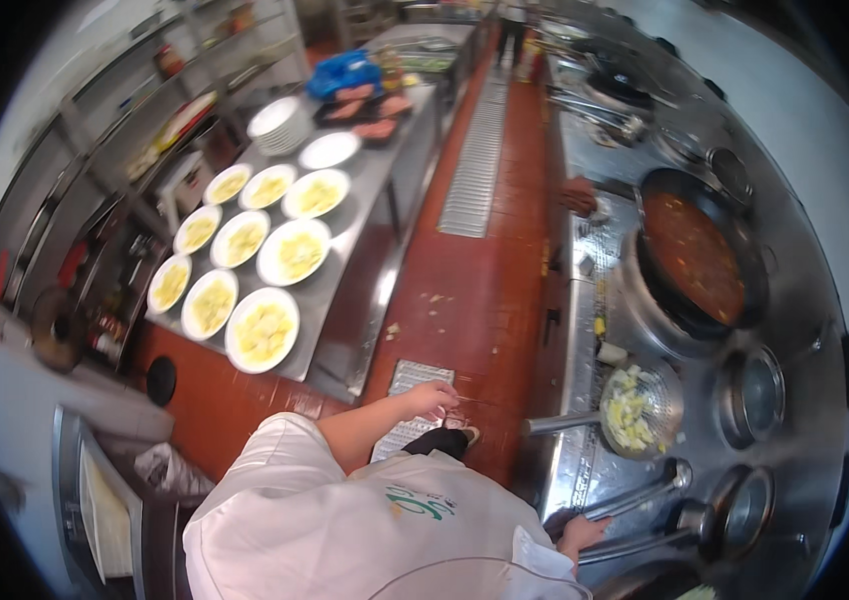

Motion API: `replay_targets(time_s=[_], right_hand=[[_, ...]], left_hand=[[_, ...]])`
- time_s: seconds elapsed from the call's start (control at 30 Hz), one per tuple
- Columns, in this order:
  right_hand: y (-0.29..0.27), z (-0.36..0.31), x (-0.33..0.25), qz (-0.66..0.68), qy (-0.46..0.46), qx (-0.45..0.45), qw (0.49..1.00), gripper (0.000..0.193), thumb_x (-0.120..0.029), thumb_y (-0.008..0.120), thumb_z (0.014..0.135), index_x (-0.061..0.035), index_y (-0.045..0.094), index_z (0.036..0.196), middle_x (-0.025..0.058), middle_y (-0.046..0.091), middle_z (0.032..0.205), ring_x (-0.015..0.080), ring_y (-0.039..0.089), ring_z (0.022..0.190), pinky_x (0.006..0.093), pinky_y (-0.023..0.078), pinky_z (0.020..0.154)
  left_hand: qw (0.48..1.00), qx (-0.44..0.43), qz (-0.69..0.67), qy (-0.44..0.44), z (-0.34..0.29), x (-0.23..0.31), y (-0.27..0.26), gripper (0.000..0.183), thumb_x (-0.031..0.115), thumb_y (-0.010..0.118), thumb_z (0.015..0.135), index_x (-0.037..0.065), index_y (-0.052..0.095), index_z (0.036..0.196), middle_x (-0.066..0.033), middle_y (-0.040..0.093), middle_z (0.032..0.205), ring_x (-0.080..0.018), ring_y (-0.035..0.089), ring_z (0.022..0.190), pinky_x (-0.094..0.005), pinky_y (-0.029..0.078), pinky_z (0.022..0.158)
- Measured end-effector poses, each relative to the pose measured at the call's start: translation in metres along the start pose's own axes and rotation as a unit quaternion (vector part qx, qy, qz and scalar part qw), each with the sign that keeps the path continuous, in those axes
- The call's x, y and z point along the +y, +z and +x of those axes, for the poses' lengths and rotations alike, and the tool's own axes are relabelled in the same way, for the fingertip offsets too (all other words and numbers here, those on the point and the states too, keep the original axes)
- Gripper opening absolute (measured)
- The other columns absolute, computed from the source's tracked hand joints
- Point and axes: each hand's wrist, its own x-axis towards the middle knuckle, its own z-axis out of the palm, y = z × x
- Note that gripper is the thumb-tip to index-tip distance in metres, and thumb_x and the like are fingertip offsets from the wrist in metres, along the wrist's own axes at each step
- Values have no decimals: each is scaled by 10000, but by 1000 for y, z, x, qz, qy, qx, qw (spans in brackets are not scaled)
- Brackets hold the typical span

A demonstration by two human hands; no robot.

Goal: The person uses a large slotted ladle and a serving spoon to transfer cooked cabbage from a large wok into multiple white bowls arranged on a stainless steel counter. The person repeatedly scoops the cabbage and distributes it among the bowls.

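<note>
My left hand (432, 398) hangs over the floor in front of my white top, its fingers loosely bent and nothing visible in them. At the lower right, my right hand (581, 536) is at the counter edge, its fingers closed at the end of a ladle (645, 545); part of the grip is hidden. A second long-handled ladle (635, 495) lies just beyond that hand. Farther up the counter, a perforated strainer (667, 395) holds chopped pale-green and white vegetables (629, 412). Beyond it stands a black wok (760, 262) with reddish-brown stew (695, 255).
To the left, a steel table (330, 300) bears several white plates of yellow pieces, a stack of plates (277, 125) and a black tray (390, 120) with pink meat. Metal pots (753, 398) line the counter's right side. A person (513, 30) stands far down the aisle.
</note>
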Motion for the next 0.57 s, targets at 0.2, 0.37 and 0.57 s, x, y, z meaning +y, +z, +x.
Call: replay_targets(time_s=[0.2, 0.37, 0.57], right_hand=[[-13, -34, -59, 79, -340, 46, 936, 758, -57, 587, 728, 11, 356, 1446, 285, 390, 1377, 453, 372, 1278, 487, 278, 1107], [0, -134, -156, 182, -527, -114, 822, 734, 10, 568, 751, -8, 356, 1453, 216, 364, 1391, 353, 424, 1220, 418, 385, 1012], [28, -335, -229, 191, -584, -344, 710, 689, 7, 567, 799, -58, 370, 1456, 128, 412, 1363, 233, 487, 1081, 333, 437, 876]], left_hand=[[971, 230, 58, -44, -98, -169, -89, 440, 252, 735, 761, 71, 650, 1153, -105, 695, 963, -211, 670, 888, -355, 542, 759], [888, 426, 40, -168, -177, -377, -162, 463, 309, 725, 726, 75, 690, 1124, -175, 683, 1135, -320, 654, 1067, -378, 509, 937], [829, 469, -66, -297, -297, -536, -160, 498, 343, 666, 780, 73, 660, 1198, -251, 610, 1247, -308, 608, 1175, -387, 470, 1008]])
